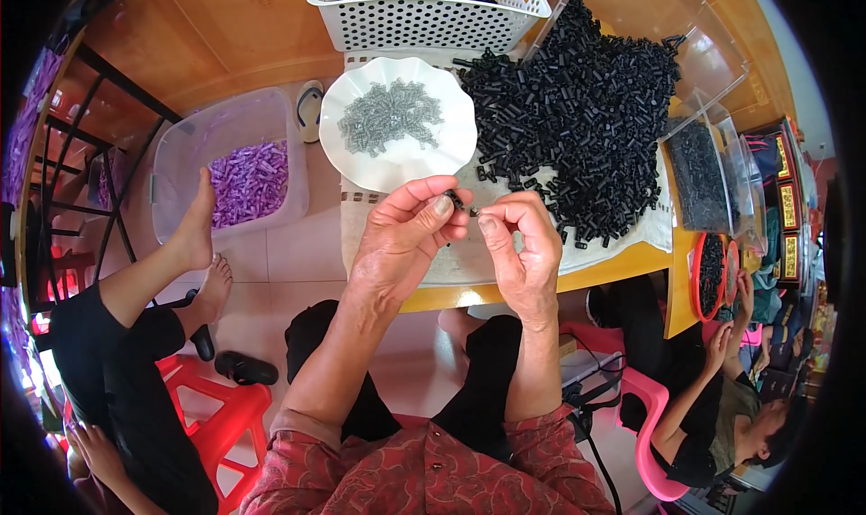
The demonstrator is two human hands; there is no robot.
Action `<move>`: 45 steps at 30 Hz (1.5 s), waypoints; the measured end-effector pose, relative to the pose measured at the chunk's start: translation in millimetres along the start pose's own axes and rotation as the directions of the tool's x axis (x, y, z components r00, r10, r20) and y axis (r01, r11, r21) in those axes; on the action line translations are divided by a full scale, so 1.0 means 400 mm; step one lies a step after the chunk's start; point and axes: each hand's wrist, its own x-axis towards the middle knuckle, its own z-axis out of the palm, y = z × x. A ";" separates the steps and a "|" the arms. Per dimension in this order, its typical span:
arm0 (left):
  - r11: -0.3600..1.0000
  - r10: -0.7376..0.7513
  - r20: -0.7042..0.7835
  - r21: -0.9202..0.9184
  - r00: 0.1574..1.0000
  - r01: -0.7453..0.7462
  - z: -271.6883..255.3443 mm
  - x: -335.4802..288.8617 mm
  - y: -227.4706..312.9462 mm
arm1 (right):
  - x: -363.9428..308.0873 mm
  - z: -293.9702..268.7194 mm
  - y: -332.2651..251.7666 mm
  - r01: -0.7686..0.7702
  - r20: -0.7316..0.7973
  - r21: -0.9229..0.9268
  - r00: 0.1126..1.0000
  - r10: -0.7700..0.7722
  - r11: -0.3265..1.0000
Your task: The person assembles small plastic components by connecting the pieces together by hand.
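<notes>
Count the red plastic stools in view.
1 for certain: a red stool at lower left, under the seated person in black trousers. The pink chair at lower right is not red; others may be hidden behind people.

It looked like a home turned into a small piecework workshop. A low wooden table [622, 264] carried a great heap of small black plastic parts [577, 109], a scalloped white plate of grey metal springs [390, 114] and a white perforated basket [424, 10]. On the pale tiled floor [271, 262] stood a clear tub of purple pieces [249, 181], with sandals lying loose nearby. Other people sat close around on red and pink plastic stools [221, 425] (one barefoot), which suited a household far better than a factory.
</notes>
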 end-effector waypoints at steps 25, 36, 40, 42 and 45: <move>1.000 -0.020 0.033 -0.002 0.999 0.020 0.002 0.002 -0.047 | -0.004 0.021 0.004 -0.021 -0.105 0.134 0.994 0.035 0.991; 0.973 -0.153 -0.034 -0.181 0.988 0.145 -0.005 0.008 -0.030 | -0.010 -0.040 0.057 -0.086 -0.314 0.077 0.943 0.106 0.993; 0.977 -0.148 -0.088 -0.165 0.985 0.132 0.003 0.008 -0.029 | -0.012 -0.104 0.093 -0.243 -0.414 0.136 0.867 0.278 0.960; 0.979 -0.147 -0.089 -0.156 0.985 0.132 0.005 0.009 -0.030 | -0.020 -0.124 0.115 -0.266 -0.385 0.069 0.882 0.272 0.961; 0.982 -0.143 -0.089 -0.136 0.986 0.130 0.008 0.012 -0.034 | -0.016 -0.131 0.101 -0.271 -0.310 -0.070 0.921 0.238 0.960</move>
